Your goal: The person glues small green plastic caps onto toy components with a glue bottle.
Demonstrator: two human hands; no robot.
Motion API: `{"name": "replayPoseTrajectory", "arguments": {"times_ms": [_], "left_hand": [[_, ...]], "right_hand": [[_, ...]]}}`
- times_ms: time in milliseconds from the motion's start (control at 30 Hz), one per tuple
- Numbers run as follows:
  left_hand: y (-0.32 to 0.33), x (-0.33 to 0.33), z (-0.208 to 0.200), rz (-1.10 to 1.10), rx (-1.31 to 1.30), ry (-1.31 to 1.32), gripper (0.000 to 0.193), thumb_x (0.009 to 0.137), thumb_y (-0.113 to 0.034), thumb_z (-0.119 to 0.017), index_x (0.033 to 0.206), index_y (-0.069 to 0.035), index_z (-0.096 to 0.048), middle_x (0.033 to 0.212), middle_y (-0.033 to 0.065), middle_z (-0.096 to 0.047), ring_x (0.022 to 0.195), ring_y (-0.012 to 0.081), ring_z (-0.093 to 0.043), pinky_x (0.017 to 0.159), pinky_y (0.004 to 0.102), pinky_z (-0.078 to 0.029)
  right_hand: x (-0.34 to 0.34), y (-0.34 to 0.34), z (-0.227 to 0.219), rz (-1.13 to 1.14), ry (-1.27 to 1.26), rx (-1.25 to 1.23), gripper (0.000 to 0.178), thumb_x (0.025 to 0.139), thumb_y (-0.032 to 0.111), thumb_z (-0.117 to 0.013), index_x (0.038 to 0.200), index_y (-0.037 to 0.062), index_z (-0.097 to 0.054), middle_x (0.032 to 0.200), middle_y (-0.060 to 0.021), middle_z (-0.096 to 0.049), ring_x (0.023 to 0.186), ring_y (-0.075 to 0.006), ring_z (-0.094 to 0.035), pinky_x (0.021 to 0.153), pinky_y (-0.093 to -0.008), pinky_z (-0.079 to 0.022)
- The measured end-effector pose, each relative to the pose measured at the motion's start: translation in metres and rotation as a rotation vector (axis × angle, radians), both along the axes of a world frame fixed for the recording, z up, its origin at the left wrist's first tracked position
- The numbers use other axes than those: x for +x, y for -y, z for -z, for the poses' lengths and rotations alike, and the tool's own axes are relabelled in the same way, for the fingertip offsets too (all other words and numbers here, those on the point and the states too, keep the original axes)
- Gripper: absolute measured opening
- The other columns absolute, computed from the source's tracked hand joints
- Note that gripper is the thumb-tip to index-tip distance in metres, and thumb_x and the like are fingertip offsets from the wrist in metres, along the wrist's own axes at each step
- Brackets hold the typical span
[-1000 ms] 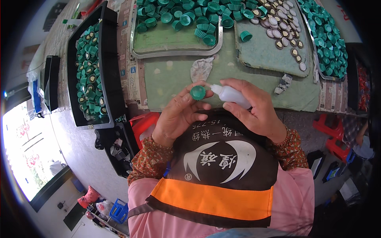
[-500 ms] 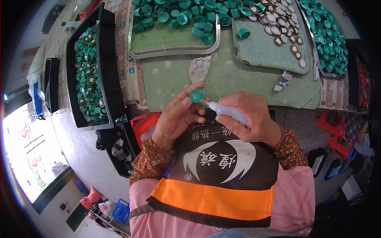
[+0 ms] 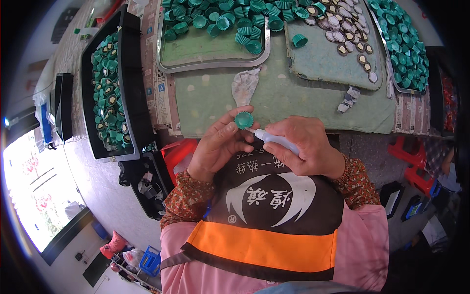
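Between the fingertips of my left hand [image 3: 211, 147] is a small green fluted cup [image 3: 244, 120], its round open side toward me. My right hand [image 3: 311, 147] is wrapped round a whitish squeeze bottle [image 3: 278, 139], tilted so that its thin nozzle points left. The nozzle tip lies at the cup's lower rim; whether it touches I cannot tell. Beyond my hands, many loose green cups are piled in a metal-rimmed tray [image 3: 215, 66]. Right of it, small round discs [image 3: 339, 36], some dark with pale centres, lie scattered on a green board [image 3: 313, 63].
A black bin [image 3: 137, 98] at the left holds green cups, several with discs in them. Another metal-edged tray [image 3: 391, 68] of green cups stands at the far right. A crumpled cloth [image 3: 246, 85] and a small rag [image 3: 348, 99] lie on the green table covering [image 3: 293, 108].
The bottle has tilted slightly and shifted a little left and down in my right hand. My left hand holds the cup almost still.
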State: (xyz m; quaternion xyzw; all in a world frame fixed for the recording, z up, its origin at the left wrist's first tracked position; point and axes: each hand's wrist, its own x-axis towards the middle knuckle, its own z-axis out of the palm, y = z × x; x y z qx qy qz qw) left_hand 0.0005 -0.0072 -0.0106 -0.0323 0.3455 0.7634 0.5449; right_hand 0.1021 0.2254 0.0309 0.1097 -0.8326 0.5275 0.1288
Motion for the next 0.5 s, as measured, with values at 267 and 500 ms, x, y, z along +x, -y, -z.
{"name": "replayPoseTrajectory", "arguments": {"times_ms": [267, 500], "left_hand": [[0.005, 0.004, 0.002, -0.042, -0.008, 0.033, 0.049, 0.109, -0.028, -0.053, 0.148, 0.0, -0.042, 0.121, 0.0156, -0.065, 0.098, 0.0187, -0.068, 0.084, 0.033, -0.063], [0.005, 0.002, -0.015, -0.133, -0.162, -0.131, 0.033, 0.108, -0.025, -0.054, 0.131, -0.004, -0.046, 0.117, 0.015, -0.065, 0.097, 0.0181, -0.067, 0.082, 0.034, -0.064]], "right_hand": [[-0.002, -0.003, 0.004, 0.042, 0.119, -0.149, 0.025, 0.089, 0.015, -0.078, 0.107, 0.0067, -0.064, 0.083, -0.0109, -0.068, 0.069, -0.0294, -0.069, 0.061, -0.0366, -0.052], [-0.011, -0.01, 0.02, 0.232, 0.321, -0.344, 0.027, 0.094, 0.02, -0.076, 0.109, 0.0026, -0.062, 0.083, -0.0071, -0.066, 0.069, -0.011, -0.06, 0.062, -0.0277, -0.049]]}}
